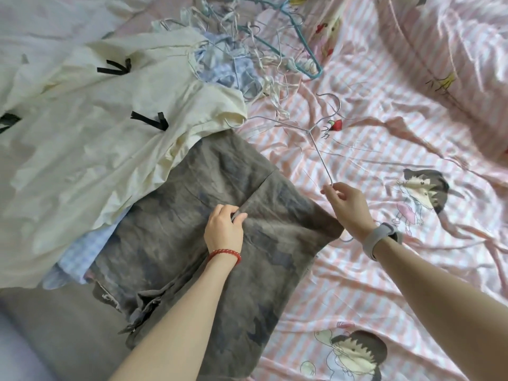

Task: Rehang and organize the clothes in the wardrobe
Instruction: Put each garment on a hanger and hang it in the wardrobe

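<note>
Your left hand (224,229) pinches fold of grey garment (209,237) spread near-left on bed (357,284). Your right hand (347,207) pinches wire hanger (320,149) end. Cream garment (96,119) far left; hanger pile (261,48) far.

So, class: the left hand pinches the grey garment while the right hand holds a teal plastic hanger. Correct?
Not quite. In the head view the right hand holds a thin silver wire hanger, not a teal one. The left hand does pinch the grey garment.
</note>
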The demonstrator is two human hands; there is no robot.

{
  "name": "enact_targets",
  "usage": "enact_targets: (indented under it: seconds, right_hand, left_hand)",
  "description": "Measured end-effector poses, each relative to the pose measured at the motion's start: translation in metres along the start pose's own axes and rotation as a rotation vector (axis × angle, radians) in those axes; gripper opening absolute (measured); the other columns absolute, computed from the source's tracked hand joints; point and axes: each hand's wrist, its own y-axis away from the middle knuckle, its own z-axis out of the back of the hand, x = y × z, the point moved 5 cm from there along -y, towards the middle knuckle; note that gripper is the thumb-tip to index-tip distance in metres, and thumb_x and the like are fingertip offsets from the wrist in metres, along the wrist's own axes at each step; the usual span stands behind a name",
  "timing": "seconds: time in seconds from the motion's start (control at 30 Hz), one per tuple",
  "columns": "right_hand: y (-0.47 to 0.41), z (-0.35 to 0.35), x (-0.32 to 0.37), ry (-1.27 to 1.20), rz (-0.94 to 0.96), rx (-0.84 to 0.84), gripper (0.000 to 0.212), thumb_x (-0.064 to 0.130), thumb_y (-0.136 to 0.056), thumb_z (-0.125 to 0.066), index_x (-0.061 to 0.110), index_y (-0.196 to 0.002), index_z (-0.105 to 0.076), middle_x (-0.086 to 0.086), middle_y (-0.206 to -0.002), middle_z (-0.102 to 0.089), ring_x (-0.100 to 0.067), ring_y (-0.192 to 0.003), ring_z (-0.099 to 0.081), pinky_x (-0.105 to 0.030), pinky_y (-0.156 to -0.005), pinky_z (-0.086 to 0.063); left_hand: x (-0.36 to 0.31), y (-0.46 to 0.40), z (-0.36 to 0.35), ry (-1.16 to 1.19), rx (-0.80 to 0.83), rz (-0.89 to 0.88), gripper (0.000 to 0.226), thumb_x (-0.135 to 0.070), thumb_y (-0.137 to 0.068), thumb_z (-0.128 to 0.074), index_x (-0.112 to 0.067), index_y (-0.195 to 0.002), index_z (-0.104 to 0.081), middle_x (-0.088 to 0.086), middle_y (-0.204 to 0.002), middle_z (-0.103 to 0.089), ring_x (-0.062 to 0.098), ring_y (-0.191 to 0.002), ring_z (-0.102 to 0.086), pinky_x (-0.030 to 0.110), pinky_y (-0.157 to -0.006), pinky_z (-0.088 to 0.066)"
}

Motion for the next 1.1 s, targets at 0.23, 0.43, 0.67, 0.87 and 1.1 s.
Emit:
enact_targets:
  seconds: [0.23,0.43,0.67,0.87,1.1]
  right_hand:
    - [0.05,0.009,0.018,0.131,0.081,-0.197,0.028,0.019,-0.096,-0.038,0.002,-0.089,-0.06,-0.01,-0.084,-0.067,-0.032,-0.073,-0.059,-0.036,-0.06,-0.043]
    - [0.124,0.054,0.018,0.012,0.119,-0.226,0.024,0.021,-0.096,-0.042,0.002,-0.1,-0.058,-0.004,-0.062,-0.055,-0.024,-0.057,-0.051,-0.035,-0.055,-0.038]
    - [0.206,0.097,0.054,0.009,0.363,-0.202,0.023,0.019,-0.095,-0.045,0.002,-0.091,-0.06,-0.008,-0.066,-0.06,-0.019,-0.052,-0.047,-0.032,-0.052,-0.038]
    - [0.256,0.102,0.136,0.046,0.781,-0.184,0.029,0.028,-0.09,-0.045,0.005,-0.087,-0.062,-0.013,-0.058,-0.061,-0.034,-0.048,-0.056,-0.028,-0.046,-0.032]
    - [0.346,0.058,0.2,0.066,1.077,0.022,0.02,0.018,-0.094,-0.049,0.004,-0.095,-0.063,-0.016,-0.068,-0.064,-0.035,-0.057,-0.059,-0.033,-0.048,-0.039]
  left_hand:
    - [-0.013,0.034,0.05,0.103,-0.046,-0.047,0.015,-0.017,-0.083,-0.067,-0.003,-0.088,-0.067,0.001,-0.08,-0.056,0.02,-0.074,-0.051,0.02,-0.063,-0.026]
    - [-0.033,0.122,0.092,0.182,-0.053,-0.177,0.007,-0.009,-0.078,-0.071,-0.003,-0.079,-0.068,-0.016,-0.068,-0.048,0.002,-0.062,-0.048,0.004,-0.062,-0.034]
    - [-0.03,0.225,0.144,0.144,-0.284,-0.233,0.011,-0.001,-0.072,-0.075,0.0,-0.073,-0.064,-0.009,-0.068,-0.048,0.002,-0.069,-0.044,0.013,-0.064,-0.033]
    - [-0.012,0.298,0.21,0.143,-0.508,-0.145,0.013,-0.004,-0.071,-0.076,-0.001,-0.07,-0.064,-0.003,-0.067,-0.05,0.007,-0.06,-0.046,0.014,-0.06,-0.031]
    - [0.043,0.42,0.264,0.226,-0.701,0.077,0.019,-0.016,-0.074,-0.076,-0.005,-0.068,-0.061,-0.009,-0.065,-0.05,0.003,-0.065,-0.049,0.009,-0.058,-0.034]
